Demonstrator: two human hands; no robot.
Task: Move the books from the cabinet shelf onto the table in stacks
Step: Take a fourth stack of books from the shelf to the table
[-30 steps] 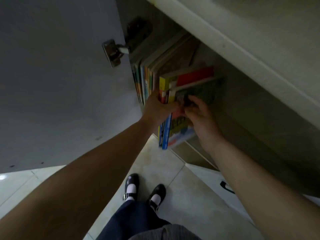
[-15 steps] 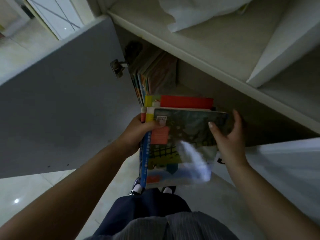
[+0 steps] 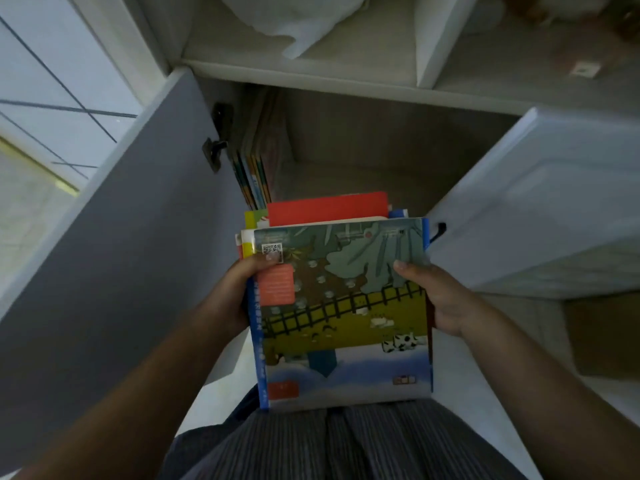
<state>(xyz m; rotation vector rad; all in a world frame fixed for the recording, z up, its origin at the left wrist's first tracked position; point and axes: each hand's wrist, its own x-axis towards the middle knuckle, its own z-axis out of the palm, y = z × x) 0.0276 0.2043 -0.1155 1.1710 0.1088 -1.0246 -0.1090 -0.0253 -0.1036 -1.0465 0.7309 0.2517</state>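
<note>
A stack of books (image 3: 343, 306) lies flat in front of my waist, its top cover showing a fence, snow and a cow; a red cover sticks out at the far end. My left hand (image 3: 239, 292) grips the stack's left edge, thumb on top. My right hand (image 3: 440, 296) grips its right edge. Several thin books (image 3: 258, 168) stay upright at the left end of the low cabinet shelf (image 3: 363, 181), which is dim and otherwise bare.
The grey left cabinet door (image 3: 114, 237) stands open beside my left arm. The white right door (image 3: 540, 202) is open by my right hand. A white bag (image 3: 298, 22) lies on the upper shelf. A brown box (image 3: 602, 334) stands at right.
Both hands pulled the stack out of the shelf and turned it flat toward my body. My view rose from a low crouch to above the cabinet.
</note>
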